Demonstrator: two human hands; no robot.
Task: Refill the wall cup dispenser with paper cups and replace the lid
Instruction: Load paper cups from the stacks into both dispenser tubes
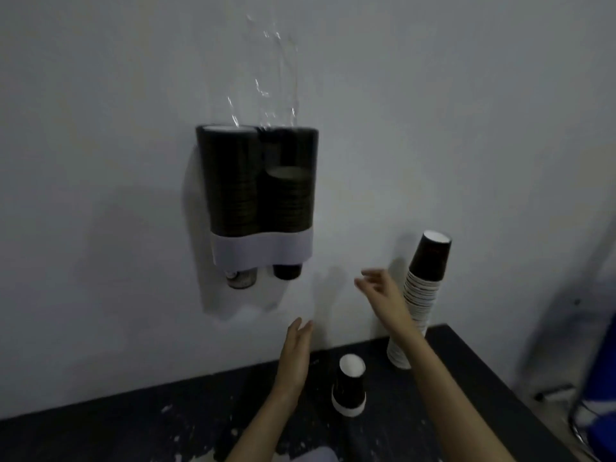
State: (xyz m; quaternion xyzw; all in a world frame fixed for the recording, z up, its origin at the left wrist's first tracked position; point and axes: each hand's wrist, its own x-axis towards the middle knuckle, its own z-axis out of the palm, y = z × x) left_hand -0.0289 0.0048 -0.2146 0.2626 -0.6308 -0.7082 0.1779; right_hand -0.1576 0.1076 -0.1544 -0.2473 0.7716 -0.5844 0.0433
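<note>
A twin-tube cup dispenser (260, 248) hangs on the white wall. Its left tube is full of dark cups to the top; the right tube's stack (288, 198) ends well below the rim. No lid is visible on it. A tall upside-down stack of dark paper cups (420, 295) stands on the dark table at the right. A short upside-down stack (349, 385) stands nearer. My left hand (295, 351) is open, below the dispenser. My right hand (380, 286) is open, fingers spread, just left of the tall stack, touching nothing.
The dark table (133, 435) has pale paint marks and meets the wall. A blue chair with a metal frame (596, 395) stands at the far right. Faint glassy reflections rise on the wall above the dispenser.
</note>
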